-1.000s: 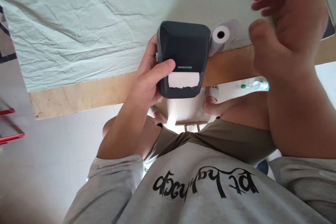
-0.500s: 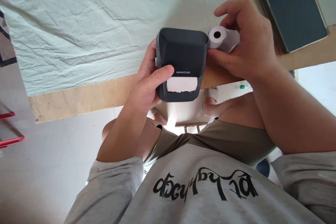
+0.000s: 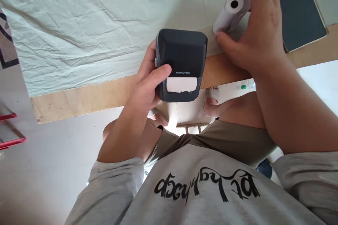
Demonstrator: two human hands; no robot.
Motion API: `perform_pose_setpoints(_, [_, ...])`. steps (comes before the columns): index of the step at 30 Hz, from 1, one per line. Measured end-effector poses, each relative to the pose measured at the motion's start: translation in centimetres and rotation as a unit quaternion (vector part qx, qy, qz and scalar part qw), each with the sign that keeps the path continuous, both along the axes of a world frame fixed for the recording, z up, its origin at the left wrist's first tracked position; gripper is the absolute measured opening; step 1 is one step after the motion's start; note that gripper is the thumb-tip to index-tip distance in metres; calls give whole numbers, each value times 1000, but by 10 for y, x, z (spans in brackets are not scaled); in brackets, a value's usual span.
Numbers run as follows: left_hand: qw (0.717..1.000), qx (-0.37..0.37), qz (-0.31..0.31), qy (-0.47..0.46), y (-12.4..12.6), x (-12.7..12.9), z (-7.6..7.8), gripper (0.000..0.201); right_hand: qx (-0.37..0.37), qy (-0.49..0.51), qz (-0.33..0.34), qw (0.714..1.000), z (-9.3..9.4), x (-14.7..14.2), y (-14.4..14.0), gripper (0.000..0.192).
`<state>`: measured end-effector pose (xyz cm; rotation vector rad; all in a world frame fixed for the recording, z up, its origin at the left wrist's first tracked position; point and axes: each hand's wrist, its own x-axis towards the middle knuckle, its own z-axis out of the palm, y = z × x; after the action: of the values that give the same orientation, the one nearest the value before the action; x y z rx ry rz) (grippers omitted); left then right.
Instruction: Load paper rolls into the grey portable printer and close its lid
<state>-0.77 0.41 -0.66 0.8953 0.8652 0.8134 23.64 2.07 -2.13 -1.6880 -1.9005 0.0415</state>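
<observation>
The left hand point(image 3: 146, 82) has its grip closed on a dark label printer point(image 3: 182, 51), thumb laid over the upper face beside the NIIMBOT lettering and fingers hidden along the side and underneath. The printer is in front of the person, over the near edge of the tabletop point(image 3: 87, 98), its lower part overlapping the gap beyond the bare wooden border; whether any of it rests on the wood cannot be told. A white strip of paper point(image 3: 181, 84) with a ragged end sticks out of its slot, just below the lettering. To the right, well apart from the printer, a white paper roll point(image 3: 224, 15) with a dark hole in its core is on the pale, wrinkled cloth point(image 3: 79, 24) that covers most of the tabletop. The right hand point(image 3: 260, 28) curves around the roll, thumb by its lower end and forefinger arched above the upper one, with a loose flap of paper toward the palm; I cannot tell whether this grip is grasping the roll or has released it. Beyond the right hand lies a dark flat tablet point(image 3: 301, 10), partly covered by the fingers. Below the tabletop are the person's olive shorts point(image 3: 232, 133), a sandal point(image 3: 212, 94) and a green cap point(image 3: 243, 87).
</observation>
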Motion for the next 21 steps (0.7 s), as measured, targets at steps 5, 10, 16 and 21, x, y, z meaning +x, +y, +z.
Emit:
perform_pose_setpoints(5, [999, 4, 0, -44, 4, 0, -8, 42, 189, -18, 63, 980, 6, 2, -11, 48])
perform_pose_setpoints(10, [1000, -11, 8, -24, 8, -1, -7, 38, 221, 28, 124, 967, 17, -18, -30, 27])
perform_pose_setpoints(16, [1000, -10, 18, -8, 7, 0, -2, 33, -46, 137, 177, 973, 17, -45, -46, 45])
perform_pose_setpoints(21, [999, -10, 17, -45, 5, 1, 0, 26, -152, 157, 181, 959, 12, -42, -43, 66])
